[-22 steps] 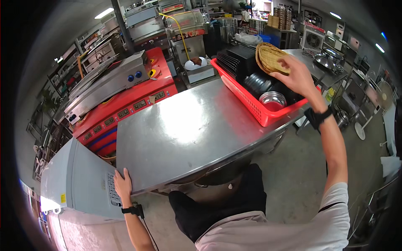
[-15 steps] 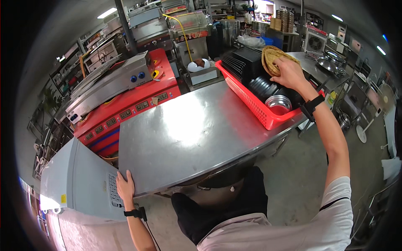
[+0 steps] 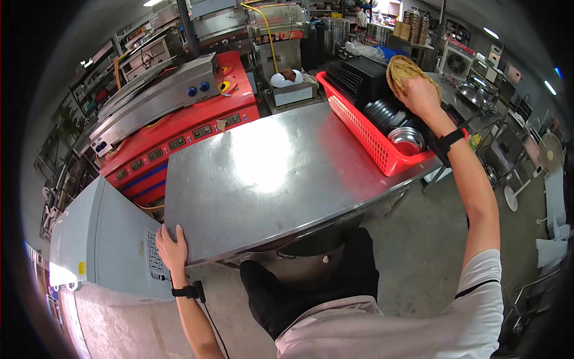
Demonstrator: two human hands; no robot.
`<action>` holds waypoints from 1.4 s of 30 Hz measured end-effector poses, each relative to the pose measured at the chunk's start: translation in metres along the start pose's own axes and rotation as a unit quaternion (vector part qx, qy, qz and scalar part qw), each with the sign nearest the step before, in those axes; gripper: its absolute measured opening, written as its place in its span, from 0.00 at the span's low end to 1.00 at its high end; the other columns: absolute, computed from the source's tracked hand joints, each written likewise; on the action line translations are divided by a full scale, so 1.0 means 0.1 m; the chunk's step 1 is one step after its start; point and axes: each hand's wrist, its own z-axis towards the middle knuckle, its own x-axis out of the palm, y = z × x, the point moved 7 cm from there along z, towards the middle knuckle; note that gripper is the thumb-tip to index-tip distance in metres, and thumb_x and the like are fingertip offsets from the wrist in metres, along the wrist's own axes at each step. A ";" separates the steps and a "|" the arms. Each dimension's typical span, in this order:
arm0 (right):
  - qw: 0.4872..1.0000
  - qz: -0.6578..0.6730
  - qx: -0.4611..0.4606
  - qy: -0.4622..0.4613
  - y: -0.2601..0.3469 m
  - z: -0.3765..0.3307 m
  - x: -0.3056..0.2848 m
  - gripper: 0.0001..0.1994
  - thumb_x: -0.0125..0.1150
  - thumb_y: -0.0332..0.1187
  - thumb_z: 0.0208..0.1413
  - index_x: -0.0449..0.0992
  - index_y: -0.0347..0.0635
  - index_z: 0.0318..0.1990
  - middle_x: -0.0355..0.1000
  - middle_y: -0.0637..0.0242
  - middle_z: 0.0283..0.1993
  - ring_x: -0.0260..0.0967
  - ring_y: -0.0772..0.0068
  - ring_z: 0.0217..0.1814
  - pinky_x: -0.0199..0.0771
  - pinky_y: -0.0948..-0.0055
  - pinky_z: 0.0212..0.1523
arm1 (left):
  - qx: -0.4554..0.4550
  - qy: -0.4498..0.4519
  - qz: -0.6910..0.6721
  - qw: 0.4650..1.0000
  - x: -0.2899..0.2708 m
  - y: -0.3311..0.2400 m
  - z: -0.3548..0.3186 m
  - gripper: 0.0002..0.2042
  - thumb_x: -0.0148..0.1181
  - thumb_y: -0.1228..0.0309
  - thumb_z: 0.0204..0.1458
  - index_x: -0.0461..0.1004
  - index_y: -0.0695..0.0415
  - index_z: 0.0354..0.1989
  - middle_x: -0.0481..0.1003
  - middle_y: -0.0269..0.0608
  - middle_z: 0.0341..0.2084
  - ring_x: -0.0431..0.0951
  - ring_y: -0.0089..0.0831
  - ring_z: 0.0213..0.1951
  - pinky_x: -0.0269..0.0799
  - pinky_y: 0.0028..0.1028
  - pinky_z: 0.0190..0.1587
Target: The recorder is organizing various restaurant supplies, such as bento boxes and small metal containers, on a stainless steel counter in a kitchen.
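Note:
My right hand (image 3: pixel 418 97) grips the rim of a round woven basket (image 3: pixel 402 67), tilted above the far right part of a red plastic crate (image 3: pixel 363 133). In this crate, black rectangular trays (image 3: pixel 347 79) stand on edge at the far left. Black round dishes (image 3: pixel 381 113) lean in a row beside them, and a shiny metal bowl (image 3: pixel 405 136) lies at the near end. Whether the woven piece is one basket or several nested ones, I cannot tell. At the left edge of the steel table (image 3: pixel 239 200), my left hand (image 3: pixel 173 247) rests with fingers apart, holding nothing.
Left of the table stands a pale grey appliance (image 3: pixel 116 239) with a vent. Behind it is a red machine (image 3: pixel 173 143) carrying a steel cooking unit (image 3: pixel 155 99). A second steel table with a metal pan (image 3: pixel 472 94) stands beyond the crate. A floor fan (image 3: pixel 547 152) is far right.
The view has shifted slightly, so the crate and table sit a little higher in it. My right hand keeps its hold on the woven basket, and my left hand stays at the table edge.

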 end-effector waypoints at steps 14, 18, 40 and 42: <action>0.969 0.216 0.117 -0.009 -0.60 0.05 -0.29 0.41 0.54 0.72 0.63 0.85 0.34 0.50 0.84 0.43 0.45 0.82 0.38 0.52 0.81 0.50 0.55 | 0.302 0.209 -0.440 0.820 -0.69 -3.62 -0.21 0.26 0.69 0.58 0.64 0.75 0.61 0.64 0.76 0.48 0.63 0.75 0.37 0.66 0.76 0.37 0.61; 0.973 0.168 0.160 -0.003 -1.39 -0.04 0.05 0.45 0.61 0.70 0.60 0.78 0.29 0.60 0.80 0.37 0.55 0.79 0.37 0.59 0.78 0.51 0.60 | 0.377 0.280 -0.482 0.739 -0.92 -5.38 -0.26 0.36 0.65 0.46 0.64 0.72 0.68 0.67 0.77 0.57 0.61 0.78 0.42 0.63 0.76 0.37 0.62; 0.848 0.479 0.225 -0.037 -1.67 -0.24 0.66 0.33 0.75 0.43 0.61 0.72 0.29 0.66 0.81 0.53 0.58 0.79 0.65 0.58 0.76 0.66 0.62 | 0.348 0.262 -0.627 0.646 -0.53 -7.53 -0.52 0.41 0.35 0.41 0.75 0.51 0.71 0.76 0.67 0.73 0.69 0.66 0.57 0.73 0.58 0.40 0.74; 0.848 0.489 0.171 -0.113 -1.64 -0.17 0.46 0.32 0.74 0.43 0.63 0.71 0.32 0.68 0.81 0.55 0.58 0.78 0.69 0.58 0.76 0.69 0.61 | 0.351 0.220 -0.651 0.637 -0.77 -7.50 -0.47 0.40 0.35 0.41 0.75 0.50 0.70 0.76 0.67 0.73 0.68 0.67 0.58 0.73 0.58 0.40 0.74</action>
